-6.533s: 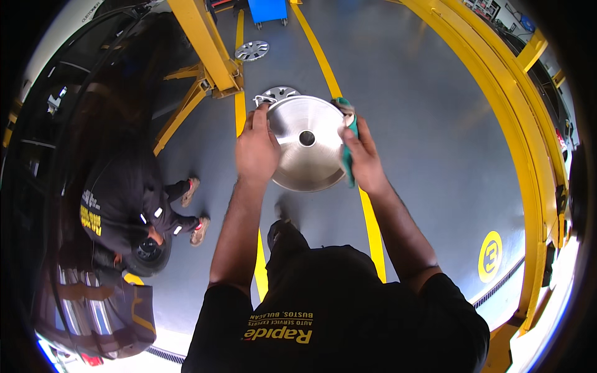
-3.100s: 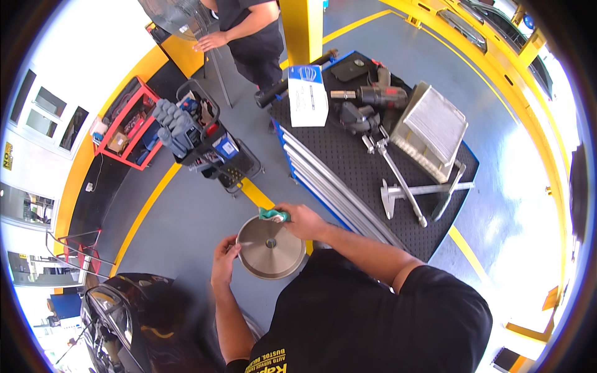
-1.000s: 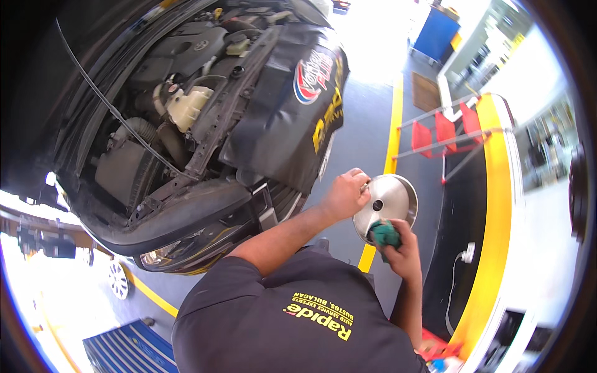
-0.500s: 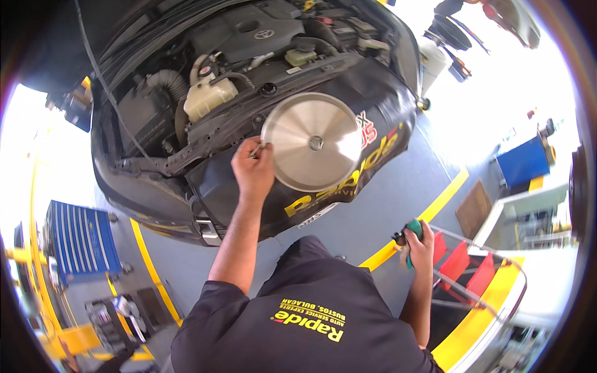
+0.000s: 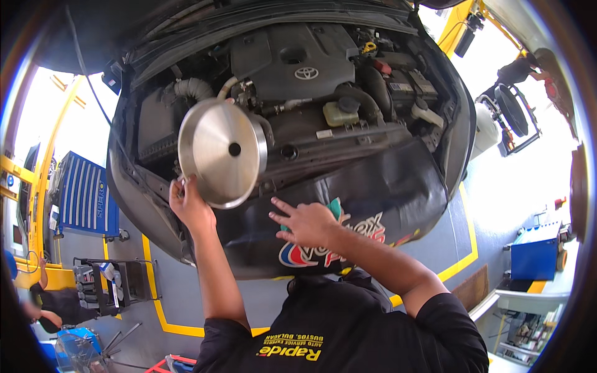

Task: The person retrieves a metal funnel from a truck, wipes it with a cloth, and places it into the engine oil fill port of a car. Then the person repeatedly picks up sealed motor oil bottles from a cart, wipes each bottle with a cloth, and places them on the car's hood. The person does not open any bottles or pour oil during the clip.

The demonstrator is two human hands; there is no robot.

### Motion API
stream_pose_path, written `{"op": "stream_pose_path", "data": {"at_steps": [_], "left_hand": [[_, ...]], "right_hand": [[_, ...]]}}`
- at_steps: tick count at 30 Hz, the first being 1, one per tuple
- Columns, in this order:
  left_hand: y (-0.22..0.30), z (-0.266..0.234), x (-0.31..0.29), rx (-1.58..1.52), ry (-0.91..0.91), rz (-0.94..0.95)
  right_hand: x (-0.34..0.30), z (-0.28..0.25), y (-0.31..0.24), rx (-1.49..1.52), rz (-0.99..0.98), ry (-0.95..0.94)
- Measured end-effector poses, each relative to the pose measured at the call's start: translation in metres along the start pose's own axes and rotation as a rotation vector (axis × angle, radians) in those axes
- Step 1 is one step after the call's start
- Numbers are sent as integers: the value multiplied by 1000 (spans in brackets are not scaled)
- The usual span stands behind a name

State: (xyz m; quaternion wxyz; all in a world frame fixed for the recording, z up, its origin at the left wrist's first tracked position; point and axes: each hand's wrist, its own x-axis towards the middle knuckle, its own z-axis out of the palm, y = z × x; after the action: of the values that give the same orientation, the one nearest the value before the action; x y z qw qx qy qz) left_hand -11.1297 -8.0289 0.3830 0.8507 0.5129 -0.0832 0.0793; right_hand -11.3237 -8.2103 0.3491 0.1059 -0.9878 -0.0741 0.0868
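Note:
My left hand (image 5: 189, 202) grips a wide metal funnel (image 5: 214, 158) at its near left rim. The funnel is tilted with its mouth facing up at me, and a dark hole shows at its centre. It hangs over the left front of the engine bay and hides what lies beneath. My right hand (image 5: 308, 224) is above the black cover over the car's front, two fingers stretched to the left. A green cloth (image 5: 336, 209) shows on both sides of that hand, apparently held under the palm. A round black fitting (image 5: 289, 152) sits right of the funnel.
The dark engine cover (image 5: 292, 56) lies farther back, with a fluid reservoir (image 5: 341, 113) and a battery (image 5: 410, 87) to its right. A thin prop rod (image 5: 87, 68) rises at left. Tool cabinets (image 5: 87, 196) stand left; a person (image 5: 53, 311) is at lower left.
The funnel has moved left with my left hand and tilted. My right hand has come from the far right to the front cover, bringing the green cloth. The view has shifted.

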Motion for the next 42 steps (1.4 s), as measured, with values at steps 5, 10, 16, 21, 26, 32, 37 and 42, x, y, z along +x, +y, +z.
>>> {"op": "stream_pose_path", "data": {"at_steps": [5, 10, 16, 21, 26, 32, 37, 42], "left_hand": [[-27, 132, 105, 121, -1, 6], [-101, 252, 183, 364, -115, 5], [-179, 319, 209, 718, -149, -10], [-212, 316, 231, 1068, -261, 36], [-207, 315, 229, 1413, -229, 130], [-172, 304, 194, 1272, -219, 114], [-102, 232, 131, 1117, -322, 175], [7, 141, -17, 1104, -359, 696]], "right_hand": [[15, 2, 26, 129, -65, 36], [24, 11, 44, 232, -137, 123], [21, 5, 57, 265, -219, 80], [23, 7, 60, 294, -233, 59], [21, 13, 59, 291, -207, 96], [17, 0, 60, 286, -179, 54], [17, -10, 60, 611, -47, 60], [13, -46, 105, 1797, 66, 418]]}}
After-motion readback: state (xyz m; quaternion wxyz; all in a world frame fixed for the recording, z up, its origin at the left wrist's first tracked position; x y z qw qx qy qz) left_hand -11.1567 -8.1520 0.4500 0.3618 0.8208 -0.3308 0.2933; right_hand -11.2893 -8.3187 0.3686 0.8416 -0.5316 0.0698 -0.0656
